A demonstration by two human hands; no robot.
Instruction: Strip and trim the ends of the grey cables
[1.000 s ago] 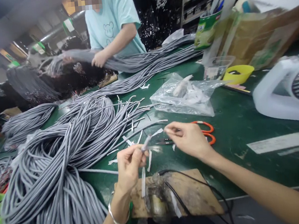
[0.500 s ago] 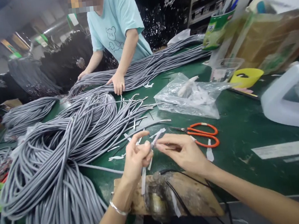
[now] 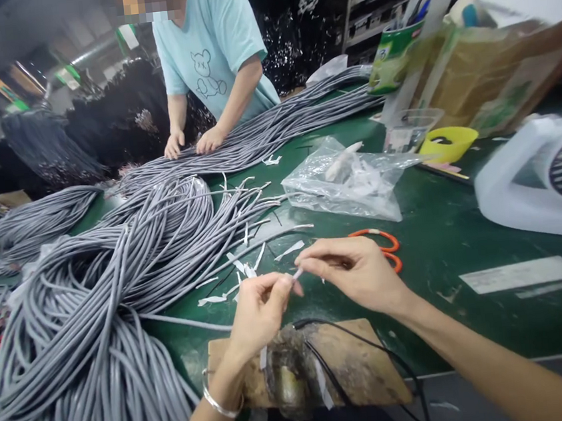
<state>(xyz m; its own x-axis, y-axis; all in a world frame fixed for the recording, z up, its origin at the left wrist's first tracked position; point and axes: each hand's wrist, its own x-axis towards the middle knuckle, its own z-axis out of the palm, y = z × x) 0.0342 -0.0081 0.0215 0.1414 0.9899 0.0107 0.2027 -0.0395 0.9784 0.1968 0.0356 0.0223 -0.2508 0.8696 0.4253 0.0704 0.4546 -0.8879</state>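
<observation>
My left hand (image 3: 263, 306) is closed round a grey cable (image 3: 187, 321), which runs in from the coiled bundle at the left. Its pale end pokes out between thumb and fingers. Thumb and fingertips of my right hand (image 3: 355, 270) pinch at that end; the exact contact is small and partly hidden. Behind the right hand lie orange-handled scissors (image 3: 393, 240), their blades covered. White scraps (image 3: 247, 267) of wrapping litter the table just beyond my hands. Below them sits a wooden board (image 3: 362, 363) bearing a grimy motor-like device (image 3: 288, 377) with black leads.
Large coils of grey cable (image 3: 82, 278) fill the left side. Across the green table (image 3: 423, 316), a co-worker (image 3: 209, 57) rests both hands on another long cable bundle (image 3: 301, 111). A clear plastic bag (image 3: 353, 179), a yellow dish (image 3: 449, 144) and a white plastic container (image 3: 509, 180) stand rightward.
My left fingers, raised before, have folded down round the cable. White strips by my left hand have dropped or shifted. The co-worker's hands have drawn closer together on the bundle.
</observation>
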